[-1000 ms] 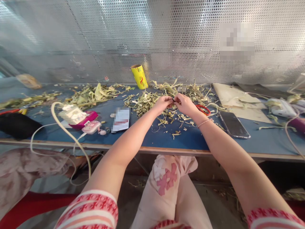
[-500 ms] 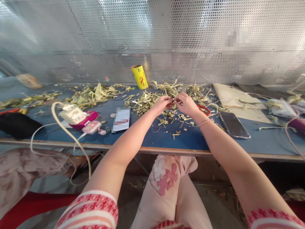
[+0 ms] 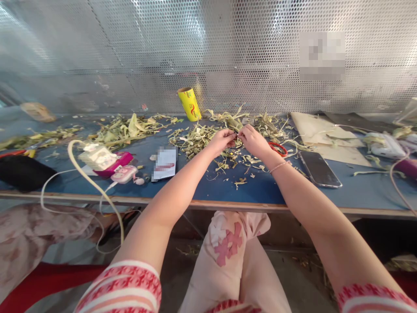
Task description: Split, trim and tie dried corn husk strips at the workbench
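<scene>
My left hand and my right hand meet over the table, both with fingers pinched. What lies between the fingertips is too small to make out. Below and around them spreads a heap of dry, pale green plant strips, with loose bits scattered toward the table's front. A pair of scissors with red handles lies right beside my right wrist, its blades hidden. Behind the heap, a yellow cardboard tube stands leaning slightly.
On the blue table, a dark phone lies right and a lit phone left. Further left are a pink-and-white device, a cable and a black pouch. Paper sheets lie back right. A perforated metal wall closes the back.
My two hands stay together over the heap, with only small shifts of the fingers. The view has tilted very slightly; nothing else has visibly moved.
</scene>
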A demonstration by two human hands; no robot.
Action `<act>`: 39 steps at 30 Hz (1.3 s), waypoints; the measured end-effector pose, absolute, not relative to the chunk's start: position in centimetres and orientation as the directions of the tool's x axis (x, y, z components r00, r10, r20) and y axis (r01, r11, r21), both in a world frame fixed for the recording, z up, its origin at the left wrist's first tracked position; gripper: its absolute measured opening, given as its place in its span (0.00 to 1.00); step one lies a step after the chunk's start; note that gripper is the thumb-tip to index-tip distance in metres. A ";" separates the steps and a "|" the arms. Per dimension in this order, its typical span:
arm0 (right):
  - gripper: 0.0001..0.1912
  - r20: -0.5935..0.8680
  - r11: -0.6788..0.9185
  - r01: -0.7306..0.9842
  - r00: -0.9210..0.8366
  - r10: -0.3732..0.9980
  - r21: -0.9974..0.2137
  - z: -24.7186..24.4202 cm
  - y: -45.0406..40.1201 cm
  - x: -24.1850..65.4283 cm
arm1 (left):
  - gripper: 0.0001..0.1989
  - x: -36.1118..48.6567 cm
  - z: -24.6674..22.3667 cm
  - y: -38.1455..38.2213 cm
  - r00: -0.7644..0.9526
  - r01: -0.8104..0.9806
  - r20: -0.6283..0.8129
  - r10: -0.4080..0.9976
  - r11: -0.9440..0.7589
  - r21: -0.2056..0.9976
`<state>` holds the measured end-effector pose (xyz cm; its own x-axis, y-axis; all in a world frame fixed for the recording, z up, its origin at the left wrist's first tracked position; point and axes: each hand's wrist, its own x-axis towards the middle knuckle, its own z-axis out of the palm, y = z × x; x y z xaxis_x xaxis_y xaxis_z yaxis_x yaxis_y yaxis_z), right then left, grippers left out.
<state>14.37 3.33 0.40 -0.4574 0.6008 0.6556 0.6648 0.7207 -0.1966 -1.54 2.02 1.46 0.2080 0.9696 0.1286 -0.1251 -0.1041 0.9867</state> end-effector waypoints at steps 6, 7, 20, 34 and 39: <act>0.05 0.691 0.748 0.590 -0.405 0.599 -0.303 -0.2 4.1 14.5 | 0.07 -1.7 1.2 2.4 0.206 -0.049 0.173 0.963 -0.166 0.985; 0.04 0.694 0.747 0.577 -0.387 0.607 -0.332 -0.2 4.2 14.4 | 0.07 -1.7 1.2 2.5 0.209 -0.039 0.186 0.960 -0.182 0.983; 0.04 0.654 0.727 0.474 -0.347 0.672 -0.496 0.1 4.0 13.8 | 0.08 -1.5 1.4 2.6 0.130 0.092 0.335 0.933 -0.348 0.933; 0.04 0.712 0.792 0.440 -0.379 0.591 -0.423 0.3 3.6 14.3 | 0.06 -1.6 1.0 2.8 0.198 -0.277 0.135 0.971 -0.077 0.958; 0.05 0.703 0.774 0.441 -0.356 0.616 -0.455 0.2 3.9 14.4 | 0.07 -1.9 0.8 3.1 0.223 -0.297 0.138 0.965 -0.068 0.952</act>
<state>14.35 3.93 0.21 -0.3557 0.6161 0.7028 0.4414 0.7736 -0.4547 -1.90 3.08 0.82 0.2233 0.9649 0.1384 -0.2974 -0.0678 0.9524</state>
